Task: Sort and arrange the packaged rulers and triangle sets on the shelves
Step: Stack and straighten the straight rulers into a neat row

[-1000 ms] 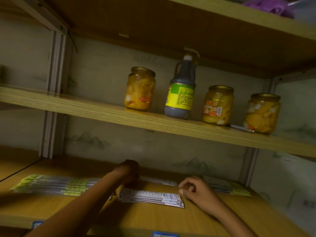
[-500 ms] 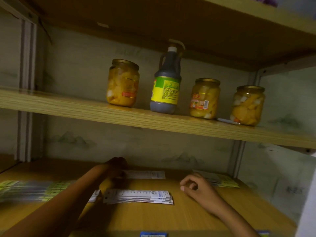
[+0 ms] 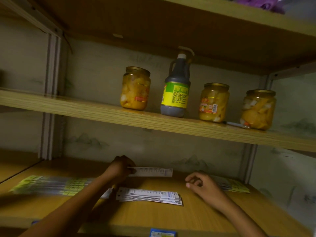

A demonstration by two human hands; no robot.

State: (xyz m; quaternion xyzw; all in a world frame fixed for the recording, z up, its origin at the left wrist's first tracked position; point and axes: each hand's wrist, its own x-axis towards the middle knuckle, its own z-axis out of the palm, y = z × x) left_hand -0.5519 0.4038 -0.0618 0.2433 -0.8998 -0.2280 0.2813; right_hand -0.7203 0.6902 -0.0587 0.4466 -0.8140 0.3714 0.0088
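My left hand grips the left end of one packaged ruler, held level just above the back of the lower shelf. In front of it lies a small stack of white packaged rulers. A long row of green-labelled ruler packs stretches along the shelf's left side. Another pile of green-labelled packs lies at the right, partly behind my right hand. That hand hovers over the shelf with loosely curled fingers and holds nothing.
On the shelf above stand three jars of yellow fruit and a dark sauce bottle. A metal upright divides the shelving at the left. A blue price tag sits on the lower shelf's front edge.
My left hand has lifted the single ruler pack off the back of the shelf. My right hand has come off the white stack and drifted right.
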